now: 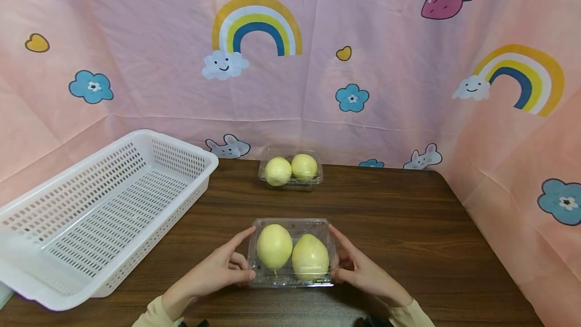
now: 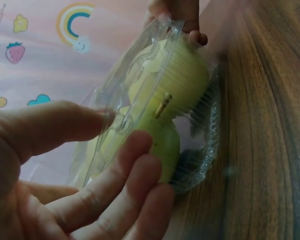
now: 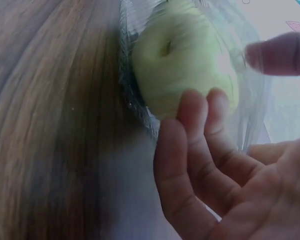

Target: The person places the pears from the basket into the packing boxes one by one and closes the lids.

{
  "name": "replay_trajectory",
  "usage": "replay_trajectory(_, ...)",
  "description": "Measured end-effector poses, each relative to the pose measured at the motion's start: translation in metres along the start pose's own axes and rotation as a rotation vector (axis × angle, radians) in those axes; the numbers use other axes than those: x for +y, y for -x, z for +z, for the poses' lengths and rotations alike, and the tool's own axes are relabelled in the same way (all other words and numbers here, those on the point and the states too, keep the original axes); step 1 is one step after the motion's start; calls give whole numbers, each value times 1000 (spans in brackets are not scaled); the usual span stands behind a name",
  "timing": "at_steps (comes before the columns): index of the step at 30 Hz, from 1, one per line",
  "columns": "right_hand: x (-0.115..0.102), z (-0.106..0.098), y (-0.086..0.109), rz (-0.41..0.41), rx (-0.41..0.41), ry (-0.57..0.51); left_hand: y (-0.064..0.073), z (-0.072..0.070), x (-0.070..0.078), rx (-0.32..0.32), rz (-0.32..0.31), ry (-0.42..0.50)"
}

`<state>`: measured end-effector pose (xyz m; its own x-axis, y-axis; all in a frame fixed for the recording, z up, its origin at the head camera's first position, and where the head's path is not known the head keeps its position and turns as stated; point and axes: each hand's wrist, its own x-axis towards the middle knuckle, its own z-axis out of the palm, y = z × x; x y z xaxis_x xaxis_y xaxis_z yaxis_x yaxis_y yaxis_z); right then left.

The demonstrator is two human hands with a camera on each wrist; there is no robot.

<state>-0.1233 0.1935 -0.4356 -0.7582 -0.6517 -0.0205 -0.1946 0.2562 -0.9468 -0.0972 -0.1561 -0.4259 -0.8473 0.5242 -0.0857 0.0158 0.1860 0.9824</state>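
A clear plastic clamshell box point(image 1: 283, 283) with its lid down sits at the near middle of the table. Inside lie two pale yellow-green pears, the left pear point(image 1: 274, 246) and the right pear point(image 1: 310, 259), side by side. My left hand point(image 1: 220, 269) grips the box's left end, thumb at the near corner and index finger stretched to the far one. The opposite end is held the same way by my right hand point(image 1: 363, 269). In the left wrist view, a brown pear stem point(image 2: 163, 105) shows through the plastic; in the right wrist view, curled fingertips lie against the box's side by a pear point(image 3: 190, 65).
A second clear box point(image 1: 290, 185) with two similar pears stands at the table's back edge. On the left is a large white perforated basket point(image 1: 156, 228). Dark wood tabletop point(image 1: 386, 216) extends to the right, and a pink printed cloth point(image 1: 386, 130) hangs behind and at the sides.
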Motion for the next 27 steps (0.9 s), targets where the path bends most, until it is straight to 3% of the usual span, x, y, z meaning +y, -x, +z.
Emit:
replay_trajectory(8, 1, 2, -6, -23, 32, -107, -8, -2, -2, 54, 6, 71)
replay_trajectory(13, 2, 2, -10, 1, 78, -140, -13, -4, -3, 84, -26, 94)
replay_trajectory(17, 4, 2, -12, 1, 96, -165, -14, -5, -3, 81, -47, 113)
replay_trajectory(27, 8, 1, -15, -4, 117, -190, -15, -5, -5, 74, -31, 129)
